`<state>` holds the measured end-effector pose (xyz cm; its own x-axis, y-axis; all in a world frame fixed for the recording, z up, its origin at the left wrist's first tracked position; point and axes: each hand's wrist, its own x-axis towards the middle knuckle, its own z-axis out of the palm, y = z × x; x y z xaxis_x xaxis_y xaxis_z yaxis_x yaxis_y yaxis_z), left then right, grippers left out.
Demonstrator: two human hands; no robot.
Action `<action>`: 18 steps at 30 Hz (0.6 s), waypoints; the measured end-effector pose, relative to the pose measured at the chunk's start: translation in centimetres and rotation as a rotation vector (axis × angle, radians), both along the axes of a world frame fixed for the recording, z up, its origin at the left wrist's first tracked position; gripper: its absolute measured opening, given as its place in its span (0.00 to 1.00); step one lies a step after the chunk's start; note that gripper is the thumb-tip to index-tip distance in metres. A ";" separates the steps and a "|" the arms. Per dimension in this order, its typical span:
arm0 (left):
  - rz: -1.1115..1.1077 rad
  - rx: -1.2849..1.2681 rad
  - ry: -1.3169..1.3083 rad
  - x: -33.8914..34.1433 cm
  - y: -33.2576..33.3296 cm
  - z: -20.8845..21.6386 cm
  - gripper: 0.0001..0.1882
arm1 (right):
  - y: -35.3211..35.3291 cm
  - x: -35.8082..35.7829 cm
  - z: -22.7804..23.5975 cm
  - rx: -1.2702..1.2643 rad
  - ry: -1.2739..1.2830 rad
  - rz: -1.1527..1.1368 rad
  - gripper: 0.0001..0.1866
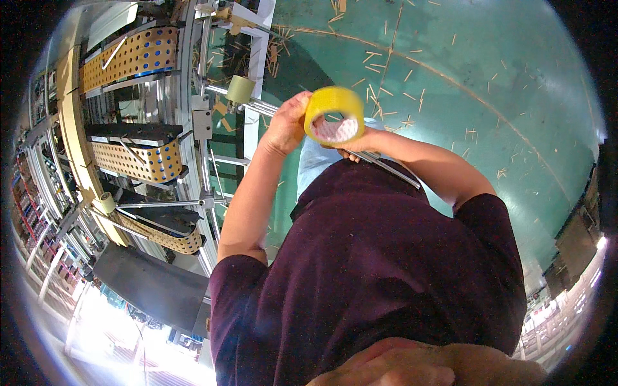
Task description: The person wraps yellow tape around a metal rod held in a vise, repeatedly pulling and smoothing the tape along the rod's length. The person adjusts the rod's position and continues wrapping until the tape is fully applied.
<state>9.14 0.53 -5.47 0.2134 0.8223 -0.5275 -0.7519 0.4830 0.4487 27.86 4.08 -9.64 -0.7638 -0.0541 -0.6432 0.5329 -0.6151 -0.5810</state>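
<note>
A roll of yellow adhesive tape (335,98) is held up in front of my body, its white cardboard core facing up toward me. My left hand (291,122) grips the roll's left side. Close against its lower right side is my right hand (365,141), mostly hidden behind the tape. Curled fingers of that hand show just below the roll, around a thin metal rod (389,169) that slants down to the right past my dark shirt. How far the rod runs behind the roll is hidden.
At left stands a machine with metal framing (203,116) and perforated tan belts (132,58). A pale yellow roller (240,89) sits on a bar jutting toward my left hand. Thin wooden sticks (409,120) lie scattered over the green floor (489,96).
</note>
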 end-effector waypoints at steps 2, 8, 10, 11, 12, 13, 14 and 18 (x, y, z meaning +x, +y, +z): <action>0.003 -0.041 0.096 0.6 -0.5 1.0 0.12 | 0.0 0.5 -1.1 -0.142 0.085 -0.069 0.18; -0.075 0.107 0.385 1.0 -4.3 1.4 0.15 | 0.8 -0.4 0.7 0.153 -0.005 0.097 0.12; -0.060 0.104 0.316 0.5 -5.2 1.5 0.12 | 1.2 -0.7 1.6 0.182 -0.074 0.162 0.14; -0.061 0.101 0.299 -0.2 -5.7 1.5 0.10 | 1.5 -0.8 1.6 0.185 -0.103 0.190 0.15; -0.063 0.097 0.281 -0.5 -6.2 1.5 0.09 | 1.5 -0.9 1.8 0.190 -0.122 0.177 0.14; 0.030 0.011 0.282 -0.1 -6.8 1.4 0.05 | 1.5 -0.9 2.1 0.196 -0.141 0.162 0.12; -0.052 0.003 0.345 -0.2 -7.2 1.2 0.05 | 1.2 -1.0 2.2 0.198 -0.157 0.150 0.11; -0.369 -0.049 0.573 -1.0 -6.2 0.7 0.06 | 1.1 -0.7 1.6 0.210 -0.105 0.078 0.16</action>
